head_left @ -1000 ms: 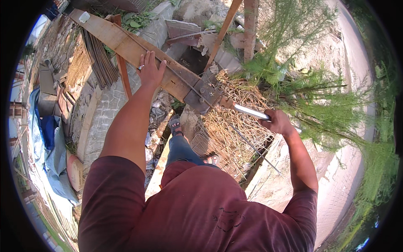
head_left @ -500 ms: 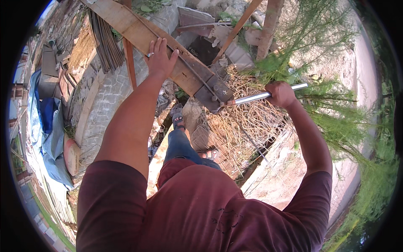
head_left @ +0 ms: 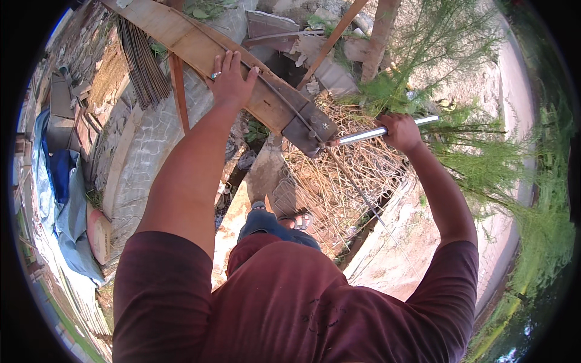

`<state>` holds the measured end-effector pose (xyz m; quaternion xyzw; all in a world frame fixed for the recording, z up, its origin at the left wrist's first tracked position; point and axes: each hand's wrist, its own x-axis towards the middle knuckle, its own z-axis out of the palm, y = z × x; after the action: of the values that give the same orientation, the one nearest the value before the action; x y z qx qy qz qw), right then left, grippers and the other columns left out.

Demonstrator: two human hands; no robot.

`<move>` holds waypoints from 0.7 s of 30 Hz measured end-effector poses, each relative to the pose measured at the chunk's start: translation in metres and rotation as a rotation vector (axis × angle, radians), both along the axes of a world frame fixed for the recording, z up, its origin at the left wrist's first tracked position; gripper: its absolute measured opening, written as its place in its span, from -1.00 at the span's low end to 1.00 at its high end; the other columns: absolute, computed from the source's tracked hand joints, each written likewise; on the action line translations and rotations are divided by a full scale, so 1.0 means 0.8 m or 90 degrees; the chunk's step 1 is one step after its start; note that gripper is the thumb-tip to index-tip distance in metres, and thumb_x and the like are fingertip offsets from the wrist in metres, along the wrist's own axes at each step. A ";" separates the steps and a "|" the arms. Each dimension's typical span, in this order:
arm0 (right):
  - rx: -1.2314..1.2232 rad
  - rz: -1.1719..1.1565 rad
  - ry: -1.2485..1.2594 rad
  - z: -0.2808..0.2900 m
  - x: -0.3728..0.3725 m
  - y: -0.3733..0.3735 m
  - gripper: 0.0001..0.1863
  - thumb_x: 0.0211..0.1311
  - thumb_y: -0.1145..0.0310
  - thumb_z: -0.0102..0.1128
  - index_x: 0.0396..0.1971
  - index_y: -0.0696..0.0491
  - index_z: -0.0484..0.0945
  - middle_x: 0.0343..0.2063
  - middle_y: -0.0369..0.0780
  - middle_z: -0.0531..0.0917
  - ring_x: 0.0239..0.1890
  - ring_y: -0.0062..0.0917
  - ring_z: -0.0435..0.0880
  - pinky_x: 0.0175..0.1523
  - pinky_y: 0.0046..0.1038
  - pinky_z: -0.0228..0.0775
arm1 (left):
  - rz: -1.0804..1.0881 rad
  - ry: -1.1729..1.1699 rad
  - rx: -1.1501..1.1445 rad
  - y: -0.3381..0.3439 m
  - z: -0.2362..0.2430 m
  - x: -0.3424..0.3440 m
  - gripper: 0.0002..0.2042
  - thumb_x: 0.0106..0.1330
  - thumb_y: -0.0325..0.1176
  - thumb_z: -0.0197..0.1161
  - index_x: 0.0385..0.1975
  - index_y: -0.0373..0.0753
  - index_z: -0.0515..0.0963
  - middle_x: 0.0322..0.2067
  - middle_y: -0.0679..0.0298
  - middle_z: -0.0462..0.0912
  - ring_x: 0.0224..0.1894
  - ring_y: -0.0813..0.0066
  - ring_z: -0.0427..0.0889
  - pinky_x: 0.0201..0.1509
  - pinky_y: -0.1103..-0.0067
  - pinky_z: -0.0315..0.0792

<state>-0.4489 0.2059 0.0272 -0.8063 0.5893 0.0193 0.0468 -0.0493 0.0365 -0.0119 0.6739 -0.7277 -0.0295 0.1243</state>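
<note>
My left hand (head_left: 231, 80) lies flat with spread fingers on a long wooden plank (head_left: 175, 31), its thumb beside a thin metal rod (head_left: 279, 98) running along the board. At the plank's near end a dark metal plate (head_left: 298, 134) carries pegs, and the rod passes by them. In my right hand (head_left: 400, 131) is a silver metal pipe (head_left: 358, 136), gripped toward its outer end; its inner end meets the plate's corner. From that corner a thin rod (head_left: 370, 207) slants down to the right. How pipe and rod join is too small to tell.
Below the plate lies a heap of bent metal rods (head_left: 345, 175). A bundle of straight rods (head_left: 140, 63) hangs by the plank's left side, near a wooden leg (head_left: 179, 91). Feathery green branches (head_left: 466, 136) reach in at the right. A blue tarp (head_left: 69, 212) lies far left.
My forward foot has drawn back toward my body. Both hands keep their places on the plank and pipe, with the view shifted slightly.
</note>
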 end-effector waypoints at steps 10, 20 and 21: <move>0.110 -0.157 0.073 0.001 0.018 0.006 -0.84 -0.07 0.34 0.15 -0.42 -0.06 0.59 -0.46 -0.16 0.65 -0.35 -0.24 0.64 -0.19 -0.24 0.49 | -0.028 0.115 -0.177 0.023 -0.006 0.006 -0.35 0.31 0.07 0.00 0.30 -0.18 0.10 0.33 0.13 0.08 0.38 0.15 -0.01 0.30 -0.01 0.02; 0.068 -0.147 0.064 -0.008 0.017 0.009 -0.82 -0.07 0.36 0.16 -0.38 -0.09 0.60 -0.47 -0.15 0.65 -0.37 -0.24 0.64 -0.22 -0.25 0.49 | 0.073 1.125 0.685 0.380 0.002 -0.180 -0.56 0.43 -0.04 -0.09 0.12 -0.25 0.28 -0.17 0.21 0.53 -0.16 0.40 0.54 -0.05 0.40 0.42; 0.058 -0.135 0.073 0.000 0.016 0.003 -0.81 -0.07 0.34 0.14 -0.37 -0.09 0.59 -0.46 -0.13 0.65 -0.35 -0.23 0.64 -0.21 -0.23 0.49 | 0.073 1.163 0.720 0.379 0.008 -0.195 -0.60 0.44 -0.02 -0.14 0.03 -0.21 0.33 -0.22 0.24 0.53 -0.17 0.42 0.55 -0.09 0.39 0.42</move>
<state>-0.4361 0.2086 0.0271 -0.7340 0.6716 0.0871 0.0517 -0.2056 0.3394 -0.0053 0.3899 -0.2075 -0.8481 0.2925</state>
